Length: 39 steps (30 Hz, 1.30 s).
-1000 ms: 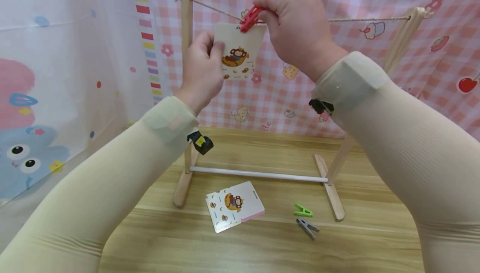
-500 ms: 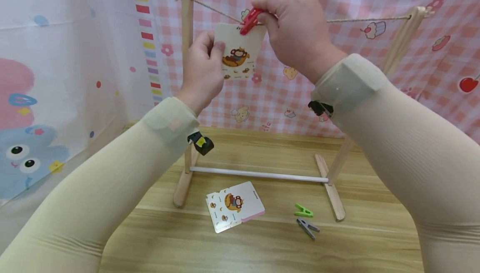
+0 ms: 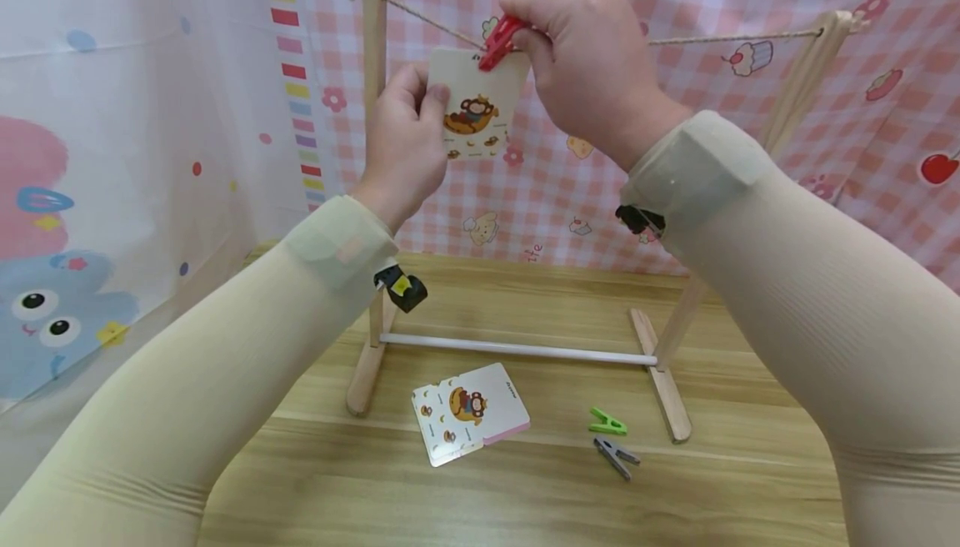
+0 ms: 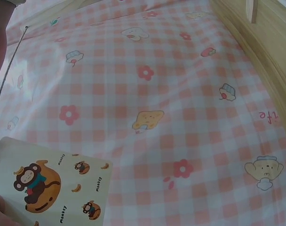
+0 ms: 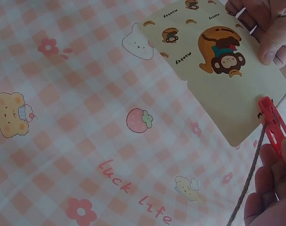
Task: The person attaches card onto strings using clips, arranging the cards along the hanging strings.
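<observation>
My left hand (image 3: 408, 134) pinches the left edge of a cream card (image 3: 495, 84) printed with a monkey on a banana. Between thumb and fingers of my right hand (image 3: 592, 63) is a red clothespin (image 3: 498, 42), whose jaws sit over the card's top edge at the rope (image 3: 435, 22). The right wrist view shows the clothespin (image 5: 273, 122) overlapping both card (image 5: 213, 75) and rope (image 5: 249, 179), with left-hand fingers (image 5: 270, 37) at the card's edge. In the left wrist view the card (image 4: 53, 188) fills the lower left corner.
The rope runs between two wooden posts (image 3: 373, 47) joined low down by a white rod (image 3: 517, 350). On the wooden table (image 3: 525, 497) lie a stack of similar cards (image 3: 480, 414), a green clothespin (image 3: 607, 422) and a grey clothespin (image 3: 615, 457). A pink checked cloth (image 3: 555, 213) hangs behind.
My right hand and the red clothespin have shifted slightly down and left, and the rope dips a little lower. My left hand has stayed on the card.
</observation>
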{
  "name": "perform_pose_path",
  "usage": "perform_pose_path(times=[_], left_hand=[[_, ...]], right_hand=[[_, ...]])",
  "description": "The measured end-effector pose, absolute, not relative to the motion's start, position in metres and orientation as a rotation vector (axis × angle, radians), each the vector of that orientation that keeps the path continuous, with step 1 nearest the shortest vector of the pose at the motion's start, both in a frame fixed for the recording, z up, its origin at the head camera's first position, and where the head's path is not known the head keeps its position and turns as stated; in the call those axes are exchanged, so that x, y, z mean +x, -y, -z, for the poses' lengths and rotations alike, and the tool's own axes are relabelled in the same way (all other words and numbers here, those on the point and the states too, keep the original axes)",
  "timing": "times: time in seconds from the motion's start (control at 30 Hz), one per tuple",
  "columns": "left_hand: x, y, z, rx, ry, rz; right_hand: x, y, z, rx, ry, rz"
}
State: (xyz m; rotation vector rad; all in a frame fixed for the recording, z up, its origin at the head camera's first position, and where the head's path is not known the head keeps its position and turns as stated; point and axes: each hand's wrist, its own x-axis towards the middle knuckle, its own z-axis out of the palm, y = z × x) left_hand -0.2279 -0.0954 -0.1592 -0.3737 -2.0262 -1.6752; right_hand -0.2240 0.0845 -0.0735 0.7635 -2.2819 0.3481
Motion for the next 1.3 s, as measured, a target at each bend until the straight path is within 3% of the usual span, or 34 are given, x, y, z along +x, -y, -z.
perform_pose_path(times=[1.3], left_hand=[[-0.2307, 0.0973, 0.1622, -0.397, 2.004, 1.673]], right_hand=[[-0.2269, -0.0848, 0.0790, 0.846, 2.267, -0.343]])
